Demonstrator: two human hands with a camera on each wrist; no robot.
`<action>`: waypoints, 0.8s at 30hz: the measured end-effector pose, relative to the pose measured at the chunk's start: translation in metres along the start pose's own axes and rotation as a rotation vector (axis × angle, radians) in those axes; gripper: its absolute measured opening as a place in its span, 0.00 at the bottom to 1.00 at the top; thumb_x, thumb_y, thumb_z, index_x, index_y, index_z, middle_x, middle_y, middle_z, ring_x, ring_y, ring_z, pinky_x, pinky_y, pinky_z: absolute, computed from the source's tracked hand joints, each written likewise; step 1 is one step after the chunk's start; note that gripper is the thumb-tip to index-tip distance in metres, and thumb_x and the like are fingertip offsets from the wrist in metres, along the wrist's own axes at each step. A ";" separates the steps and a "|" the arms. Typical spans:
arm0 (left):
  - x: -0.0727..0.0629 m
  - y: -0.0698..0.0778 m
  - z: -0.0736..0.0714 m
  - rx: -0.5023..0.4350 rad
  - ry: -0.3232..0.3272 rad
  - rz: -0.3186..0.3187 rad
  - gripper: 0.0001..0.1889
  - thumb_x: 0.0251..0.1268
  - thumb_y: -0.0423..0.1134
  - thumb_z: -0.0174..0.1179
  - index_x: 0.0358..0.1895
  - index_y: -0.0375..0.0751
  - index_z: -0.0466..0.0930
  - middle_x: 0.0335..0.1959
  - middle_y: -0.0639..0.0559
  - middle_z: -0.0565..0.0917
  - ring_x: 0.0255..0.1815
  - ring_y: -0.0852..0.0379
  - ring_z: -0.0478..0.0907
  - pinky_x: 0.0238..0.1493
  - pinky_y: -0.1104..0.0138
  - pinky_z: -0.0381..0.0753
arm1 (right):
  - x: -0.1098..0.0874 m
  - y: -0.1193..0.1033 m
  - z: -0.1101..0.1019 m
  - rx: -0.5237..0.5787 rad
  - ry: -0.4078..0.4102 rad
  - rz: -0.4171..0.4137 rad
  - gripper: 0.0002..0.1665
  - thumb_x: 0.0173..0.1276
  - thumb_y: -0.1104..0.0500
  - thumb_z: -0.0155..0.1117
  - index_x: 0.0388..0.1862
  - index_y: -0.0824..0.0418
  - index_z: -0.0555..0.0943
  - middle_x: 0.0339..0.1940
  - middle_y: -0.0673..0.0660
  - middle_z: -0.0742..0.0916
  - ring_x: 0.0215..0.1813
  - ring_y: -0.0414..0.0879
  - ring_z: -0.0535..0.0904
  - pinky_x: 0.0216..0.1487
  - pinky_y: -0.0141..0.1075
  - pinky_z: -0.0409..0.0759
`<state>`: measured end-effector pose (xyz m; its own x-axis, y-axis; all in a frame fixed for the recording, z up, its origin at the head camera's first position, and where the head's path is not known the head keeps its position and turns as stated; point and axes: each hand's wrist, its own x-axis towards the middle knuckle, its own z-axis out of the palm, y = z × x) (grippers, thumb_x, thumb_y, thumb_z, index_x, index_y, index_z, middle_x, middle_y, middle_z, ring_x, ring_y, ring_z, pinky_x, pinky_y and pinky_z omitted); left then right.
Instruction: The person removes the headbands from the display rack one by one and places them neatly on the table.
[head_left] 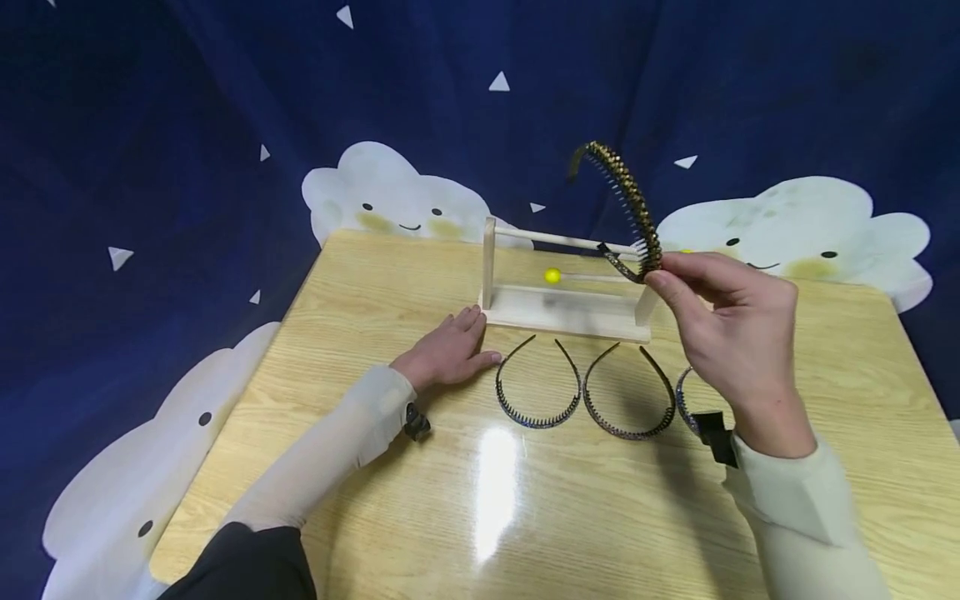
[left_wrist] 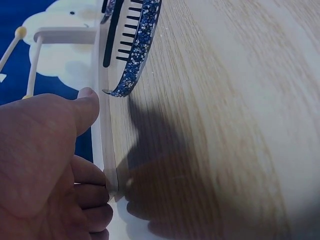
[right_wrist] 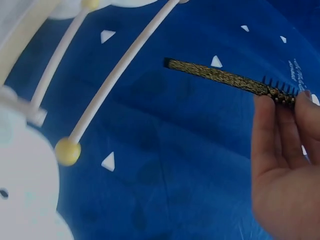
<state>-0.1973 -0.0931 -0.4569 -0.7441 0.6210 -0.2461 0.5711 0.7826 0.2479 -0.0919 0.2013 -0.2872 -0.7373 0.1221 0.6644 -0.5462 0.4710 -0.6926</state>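
Note:
My right hand (head_left: 738,325) pinches a gold sequined headband (head_left: 628,187) with comb teeth between thumb and fingers, raised over the right end of a wooden rack (head_left: 562,312). In the right wrist view the headband (right_wrist: 215,75) points away from the fingertips, apart from the rack's rod (right_wrist: 110,80). My left hand (head_left: 446,346) rests with fingers extended against the left end of the rack's base. Close to its thumb lies a headband with dark blue glitter (left_wrist: 139,57). A second toothed headband (head_left: 633,435) is beside it; a third (head_left: 684,408) is partly hidden by my right wrist.
The rack has an upper rod (head_left: 558,240) and a lower rod with a yellow ball (head_left: 552,275) at its end. It stands on a wood-grain table (head_left: 405,517) toward the far edge. Behind hangs a dark blue curtain (head_left: 420,83) with clouds and triangles.

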 end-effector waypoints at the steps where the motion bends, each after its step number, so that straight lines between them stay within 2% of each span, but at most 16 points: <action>1: -0.001 0.000 0.000 -0.002 -0.001 0.001 0.45 0.79 0.63 0.42 0.78 0.25 0.46 0.79 0.29 0.47 0.80 0.38 0.44 0.78 0.50 0.46 | -0.001 0.001 -0.003 -0.011 0.003 -0.012 0.08 0.57 0.78 0.72 0.37 0.73 0.89 0.33 0.61 0.90 0.36 0.38 0.85 0.44 0.26 0.82; 8: -0.002 0.000 -0.002 -0.011 0.007 0.021 0.45 0.79 0.62 0.43 0.78 0.24 0.46 0.79 0.29 0.47 0.80 0.37 0.45 0.78 0.48 0.48 | -0.009 0.004 -0.023 -0.115 0.009 -0.114 0.09 0.54 0.80 0.74 0.34 0.73 0.89 0.35 0.58 0.91 0.41 0.34 0.85 0.47 0.25 0.80; 10: -0.002 0.000 -0.002 -0.016 0.007 0.024 0.45 0.79 0.62 0.43 0.78 0.24 0.47 0.79 0.28 0.47 0.80 0.37 0.45 0.78 0.48 0.48 | -0.013 0.006 -0.028 -0.132 0.014 -0.174 0.09 0.54 0.79 0.74 0.34 0.72 0.90 0.34 0.60 0.91 0.41 0.33 0.85 0.47 0.23 0.80; 13: -0.001 0.000 -0.001 -0.013 0.005 0.020 0.45 0.79 0.62 0.43 0.78 0.25 0.46 0.79 0.29 0.47 0.80 0.37 0.45 0.78 0.49 0.47 | -0.017 0.013 -0.033 -0.119 0.026 -0.308 0.04 0.58 0.73 0.75 0.33 0.70 0.91 0.33 0.65 0.90 0.43 0.35 0.86 0.47 0.22 0.80; 14: -0.001 -0.001 -0.001 -0.010 0.006 0.019 0.45 0.79 0.62 0.43 0.78 0.25 0.46 0.79 0.29 0.47 0.80 0.37 0.45 0.78 0.49 0.47 | -0.018 0.017 -0.035 -0.120 0.025 -0.353 0.02 0.61 0.70 0.75 0.33 0.69 0.91 0.33 0.66 0.90 0.43 0.36 0.86 0.48 0.23 0.80; 18: 0.001 0.000 0.000 -0.002 0.016 0.015 0.45 0.79 0.63 0.42 0.78 0.25 0.46 0.79 0.30 0.47 0.80 0.38 0.45 0.78 0.49 0.47 | -0.021 0.026 -0.043 -0.177 0.022 -0.506 0.13 0.71 0.59 0.69 0.33 0.68 0.91 0.33 0.65 0.90 0.40 0.48 0.88 0.53 0.26 0.80; 21: 0.000 0.000 -0.001 0.003 0.018 0.013 0.45 0.79 0.63 0.42 0.78 0.25 0.46 0.79 0.30 0.47 0.80 0.38 0.45 0.78 0.49 0.47 | -0.026 0.028 -0.048 -0.243 0.017 -0.586 0.16 0.75 0.58 0.64 0.35 0.69 0.90 0.34 0.63 0.90 0.36 0.58 0.87 0.56 0.30 0.80; 24: -0.001 0.000 -0.001 -0.003 0.010 0.012 0.45 0.78 0.63 0.43 0.78 0.25 0.47 0.79 0.30 0.47 0.80 0.38 0.45 0.78 0.49 0.47 | -0.031 0.030 -0.051 -0.271 0.011 -0.648 0.14 0.75 0.64 0.60 0.36 0.70 0.90 0.35 0.64 0.90 0.34 0.64 0.85 0.58 0.35 0.81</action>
<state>-0.1969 -0.0935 -0.4559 -0.7408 0.6299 -0.2334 0.5788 0.7749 0.2540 -0.0650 0.2564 -0.3140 -0.2921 -0.2488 0.9235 -0.7547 0.6530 -0.0628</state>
